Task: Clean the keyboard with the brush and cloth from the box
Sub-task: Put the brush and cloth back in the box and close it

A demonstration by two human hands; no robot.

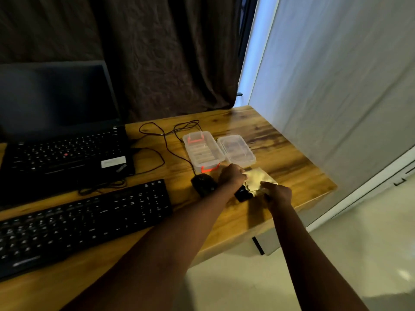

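Note:
A pale yellow cloth (258, 179) lies crumpled on the wooden desk near its right front corner. My left hand (231, 177) pinches its left edge and my right hand (277, 194) pinches its near right edge. A small black object (242, 195), perhaps the brush, lies under the cloth between my hands. The clear plastic box (202, 151) with red latches stands open just behind, its lid (235, 149) beside it on the right. The black keyboard (78, 223) lies at the front left, away from both hands.
A black mouse (203, 184) sits just left of my left hand, its cable looping toward the back. An open black laptop (60, 140) stands at the back left. The desk's edge (314, 198) runs close to my right hand. Dark curtains hang behind.

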